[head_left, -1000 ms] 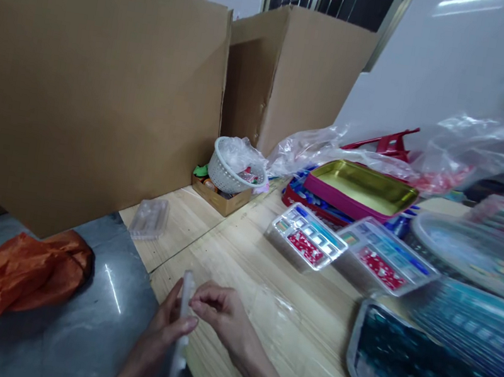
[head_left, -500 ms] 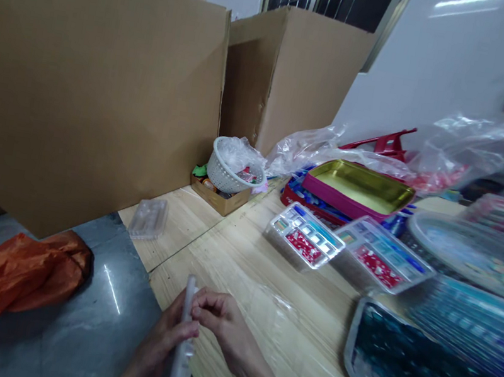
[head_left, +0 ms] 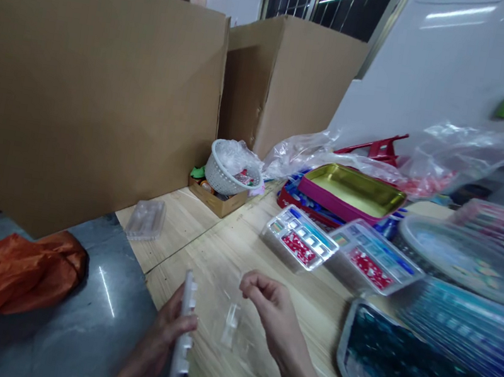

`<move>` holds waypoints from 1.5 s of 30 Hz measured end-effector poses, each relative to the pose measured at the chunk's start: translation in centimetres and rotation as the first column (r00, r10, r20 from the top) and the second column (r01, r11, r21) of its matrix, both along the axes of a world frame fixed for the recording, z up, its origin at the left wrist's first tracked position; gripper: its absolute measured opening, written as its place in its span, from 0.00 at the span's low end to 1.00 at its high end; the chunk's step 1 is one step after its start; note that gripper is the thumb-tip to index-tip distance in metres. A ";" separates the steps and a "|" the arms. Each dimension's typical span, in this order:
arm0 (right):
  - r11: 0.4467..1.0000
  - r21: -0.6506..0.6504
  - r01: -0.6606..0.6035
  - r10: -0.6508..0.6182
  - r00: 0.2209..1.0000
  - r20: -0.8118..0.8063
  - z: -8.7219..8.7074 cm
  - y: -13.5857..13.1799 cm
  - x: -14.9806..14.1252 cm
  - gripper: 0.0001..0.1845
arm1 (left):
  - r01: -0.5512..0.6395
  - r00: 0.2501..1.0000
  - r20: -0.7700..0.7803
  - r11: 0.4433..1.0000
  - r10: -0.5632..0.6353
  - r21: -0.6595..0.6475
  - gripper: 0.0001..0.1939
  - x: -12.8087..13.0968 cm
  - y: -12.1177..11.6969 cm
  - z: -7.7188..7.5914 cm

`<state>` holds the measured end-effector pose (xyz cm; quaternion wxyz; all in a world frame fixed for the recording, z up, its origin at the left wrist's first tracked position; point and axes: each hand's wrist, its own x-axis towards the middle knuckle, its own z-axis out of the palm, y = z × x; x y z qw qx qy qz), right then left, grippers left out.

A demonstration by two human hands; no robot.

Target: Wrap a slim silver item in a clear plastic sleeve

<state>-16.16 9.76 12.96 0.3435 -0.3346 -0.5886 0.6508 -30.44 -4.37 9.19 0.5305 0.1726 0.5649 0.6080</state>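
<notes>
The left hand (head_left: pixel 167 328) sits low at 6 o'clock, its wrist turned so the fingers wrap around a narrow white plastic blister tray (head_left: pixel 184 331), which stands upright, edge-on to the view, firmly gripped. The right hand (head_left: pixel 271 309) is raised over the wooden tabletop (head_left: pixel 204 251), forearm coming in from 5 o'clock. Its fingers (head_left: pixel 256 285) curl inward, close together, with nothing visible between them. Just below them lies a small clear plastic piece (head_left: pixel 230 325), not touching either hand. At 9 o'clock from the left hand, an orange plastic bag (head_left: pixel 17 279) rests on a grey metal sheet (head_left: pixel 42 334). A clear blister pack (head_left: pixel 145 220) lies at 11 o'clock. Two clear trays with red-printed inserts (head_left: pixel 298 240) sit at 1 o'clock from the right hand.
</notes>
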 end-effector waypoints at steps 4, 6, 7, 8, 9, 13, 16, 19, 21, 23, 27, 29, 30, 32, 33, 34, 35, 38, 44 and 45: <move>0.993 0.078 -0.092 0.090 0.996 0.027 -0.4 -0.4 -0.7 0.16 | 0.052 0.999 -0.018 0.998 -0.052 0.045 0.39 0.9 0.5 0.1; 0.977 0.052 -0.208 0.207 0.978 0.008 -0.9 -1.4 -1.3 0.17 | 0.088 0.995 -0.043 0.994 -0.085 0.068 0.38 1.3 0.7 0.2; 0.965 0.024 -0.262 0.262 0.965 -0.015 -1.1 -1.9 -1.5 0.17 | 0.113 0.992 -0.056 0.990 -0.109 0.082 0.37 1.5 0.8 0.3; 0.952 -0.010 -0.307 0.306 0.951 -0.045 -1.3 -2.4 -1.7 0.17 | 0.137 0.989 -0.068 0.986 -0.131 0.097 0.36 1.6 0.8 0.3; 0.940 -0.046 -0.338 0.334 0.939 -0.080 -1.4 -2.8 -1.8 0.16 | 0.156 0.986 -0.076 0.981 -0.148 0.112 0.35 1.7 0.9 0.4; 0.917 -0.143 -0.373 0.344 0.919 -0.195 -1.3 -3.7 -1.7 0.15 | 0.178 0.983 -0.065 0.976 -0.171 0.123 0.31 2.0 0.9 0.4; 0.910 -0.159 -0.383 0.347 0.913 -0.216 -0.9 -3.9 -1.3 0.14 | 0.180 0.984 -0.037 0.976 -0.177 0.118 0.31 2.3 0.8 0.4; 0.910 -0.185 -0.371 0.332 0.919 -0.212 -0.8 -4.2 -1.0 0.13 | 0.193 0.981 -0.015 0.973 -0.193 0.126 0.31 2.7 0.7 0.5; 0.918 -0.202 -0.341 0.301 0.931 -0.207 -0.9 -4.2 -0.6 0.12 | 0.177 0.983 0.021 0.978 -0.180 0.111 0.29 3.0 0.7 0.5; 0.938 -0.195 -0.288 0.253 0.949 -0.186 -0.8 -3.9 0.2 0.11 | 0.149 0.985 0.070 0.985 -0.155 0.090 0.26 3.4 0.8 0.6; 0.987 -0.104 -0.124 0.117 0.991 -0.070 -0.5 -2.0 2.8 0.08 | 0.153 0.983 0.083 0.981 -0.163 0.115 0.29 3.9 1.1 0.5; 0.998 -0.042 -0.037 0.038 0.999 0.015 -0.1 -0.7 4.0 0.08 | 0.140 0.988 0.043 0.985 -0.145 0.100 0.37 4.1 1.3 0.3; 1.000 -0.002 0.005 -0.005 0.998 0.064 0.0 -0.1 4.5 0.10 | 0.129 0.991 0.022 0.989 -0.131 0.078 0.40 4.3 1.4 0.2; 0.993 0.100 0.069 -0.084 0.984 0.156 0.2 0.7 4.9 0.13 | 0.126 0.992 -0.018 0.991 -0.126 0.045 0.46 4.5 1.5 -0.1; 0.986 0.148 0.076 -0.103 0.977 0.186 0.2 0.9 4.8 0.15 | 0.137 0.990 -0.033 0.990 -0.135 0.042 0.47 4.7 1.5 -0.3; 0.981 0.185 0.057 -0.095 0.975 0.200 0.2 0.8 4.7 0.17 | 0.148 0.988 -0.043 0.988 -0.146 0.046 0.48 4.8 1.5 -0.4; 0.979 0.204 0.018 -0.059 0.979 0.197 0.2 0.6 4.4 0.17 | 0.159 0.986 -0.049 0.986 -0.157 0.053 0.48 5.0 1.5 -0.4; 0.974 0.132 -0.186 0.172 0.979 0.107 -0.1 -1.0 3.6 0.18 | 0.195 0.980 -0.062 0.977 -0.191 0.081 0.46 5.5 1.4 -0.3; 0.923 -0.108 -0.368 0.343 0.918 -0.197 -0.7 -4.1 4.0 0.13 | 0.275 0.961 -0.086 0.951 -0.265 0.143 0.37 6.9 1.2 0.7; 0.925 -0.127 -0.359 0.327 0.920 -0.218 -0.8 -4.3 4.4 0.12 | 0.282 0.959 -0.077 0.950 -0.273 0.137 0.36 7.3 1.1 0.8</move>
